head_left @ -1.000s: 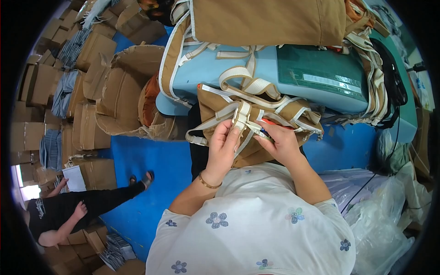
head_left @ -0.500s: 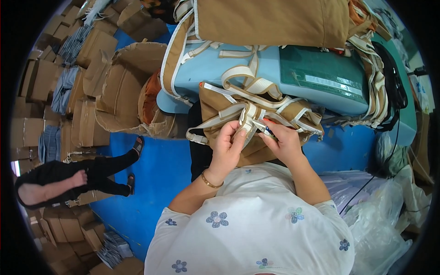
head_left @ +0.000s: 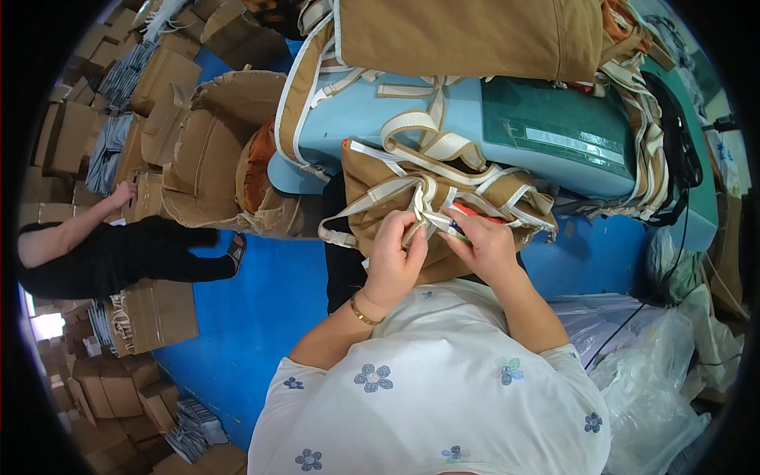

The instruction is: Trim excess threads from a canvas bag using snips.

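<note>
A tan fabric carrier or bag [head_left: 366, 179] with cream-edged webbing lies bunched in front of me. My left hand [head_left: 396, 249] is closed, pinching a cream and tan webbing strap [head_left: 426, 194] between thumb and fingers. Close beside it, my right hand [head_left: 484, 244] is closed round a small slim thing [head_left: 454, 227], pale with a bluish part; its kind is too small to tell. Something red [head_left: 477, 210] shows just above the right fingers. A white plastic buckle [head_left: 339, 237] hangs at the bag's left side.
Beyond the bag stands a light blue and green machine [head_left: 372, 127], draped with more tan fabric [head_left: 467, 36] and straps. An open carton [head_left: 214, 150] sits on its left. A person in black [head_left: 103, 253] is at the left, among stacked cartons. Clear plastic bags [head_left: 649, 396] lie at the right.
My hands have drawn slightly closer together at the strap, and more of the red part shows. The person at the left has shifted up in the picture, an arm now stretched toward the cartons.
</note>
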`<state>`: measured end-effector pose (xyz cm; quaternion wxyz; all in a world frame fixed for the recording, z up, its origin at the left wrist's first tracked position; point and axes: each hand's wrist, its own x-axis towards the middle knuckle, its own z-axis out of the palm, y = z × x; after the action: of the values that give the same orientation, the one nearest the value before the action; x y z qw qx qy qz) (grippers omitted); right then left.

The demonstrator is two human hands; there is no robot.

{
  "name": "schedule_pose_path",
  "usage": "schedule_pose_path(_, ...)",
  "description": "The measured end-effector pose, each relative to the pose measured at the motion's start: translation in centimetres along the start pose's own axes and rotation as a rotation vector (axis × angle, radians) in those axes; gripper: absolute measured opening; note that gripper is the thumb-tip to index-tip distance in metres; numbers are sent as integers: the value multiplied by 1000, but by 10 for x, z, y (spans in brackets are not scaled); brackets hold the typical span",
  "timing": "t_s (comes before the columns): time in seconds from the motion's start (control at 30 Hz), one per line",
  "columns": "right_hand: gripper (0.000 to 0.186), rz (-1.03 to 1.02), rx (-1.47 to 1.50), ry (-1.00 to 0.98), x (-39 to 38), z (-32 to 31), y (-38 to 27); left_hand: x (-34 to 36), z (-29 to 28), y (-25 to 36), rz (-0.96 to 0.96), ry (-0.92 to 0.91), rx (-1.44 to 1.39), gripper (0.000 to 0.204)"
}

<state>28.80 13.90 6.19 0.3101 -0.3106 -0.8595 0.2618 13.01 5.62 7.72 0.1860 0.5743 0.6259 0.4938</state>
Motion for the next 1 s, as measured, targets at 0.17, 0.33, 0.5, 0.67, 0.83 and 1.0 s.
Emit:
schedule_pose_path(0.17, 35, -52, -13, 122, -1, 1, 9, 4, -9, 3, -527, -83, -710, 17)
schedule_pose_path(0.33, 32, 274, 591, 22, -3, 14, 17, 8, -18, 1, -602, -111, -968, 35)
schedule_pose_path(0.5, 31, 574, 1055, -99, 6, 10, 3, 10, -23, 6, -623, -171, -1045, 39)
schedule_pose_path(0.67, 31, 603, 1194, -31, 19, 13, -5, 0, -21, -4, -551, -309, -982, 44)
schedule_pose_path(0.83, 29, 680, 1293, 25, 21, 15, -3, -4, -16, -10, -398, -321, -926, 43)
schedule_pose_path(1.0, 27, 685, 1265, 79, 19, 14, 0, -1, -15, -5, -460, -285, -845, 31)
